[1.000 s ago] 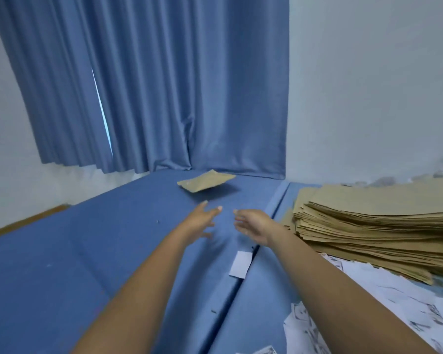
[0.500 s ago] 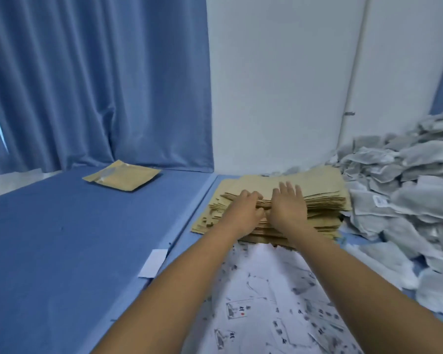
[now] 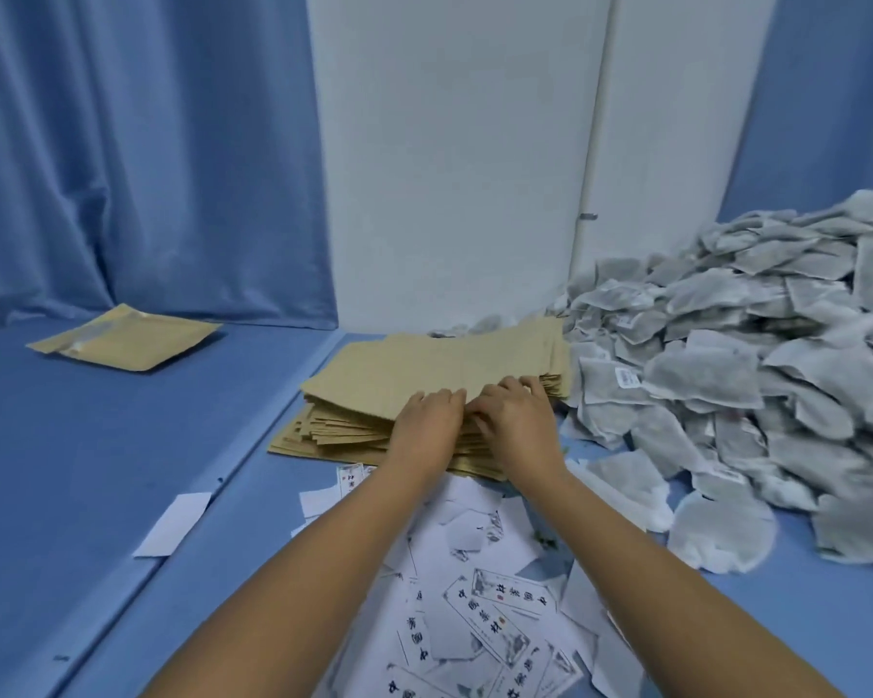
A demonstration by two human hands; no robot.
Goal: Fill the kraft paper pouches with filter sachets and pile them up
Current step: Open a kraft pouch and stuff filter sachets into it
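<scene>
1. Stack of kraft paper pouches [image 3: 424,365] lies flat on the blue mat [image 3: 122,471], at the foot of the white wall [image 3: 449,168]. Long axis runs left to right across the room, the right end angled a little toward the wall. Lower pouches are fanned out toward the near left. I cannot tell which end is the mouth.
2. Left grip [image 3: 427,420], a bare hand, rests on the near edge of the top pouch. Its fingers lie fairly straight, pointing away and slightly right, and are closed on nothing that I can see.
3. Right grip [image 3: 517,420] is just beside the left, almost touching it. Its fingers are bent over the same near edge, with the tips on the pouch layers. I cannot tell whether they pinch a pouch or only press on it.
4. Heap of filter sachets [image 3: 726,385]: grey-white, loosely piled, touching the right end of the stack and spreading to the right against the wall.
5. One filled pouch [image 3: 127,337] lies flat, alone on the mat, well apart to the left near the blue curtain [image 3: 147,168]. One corner points toward the near side, and the long axis runs roughly left to right. There is a pale glossy patch near its left end.
6. Printed paper slips [image 3: 480,602] are scattered on the mat between the forearms, just in front of the stack. Some are face up with dark characters.
7. A single blank white slip [image 3: 172,523] lies to the left of these, across a seam in the mat.
</scene>
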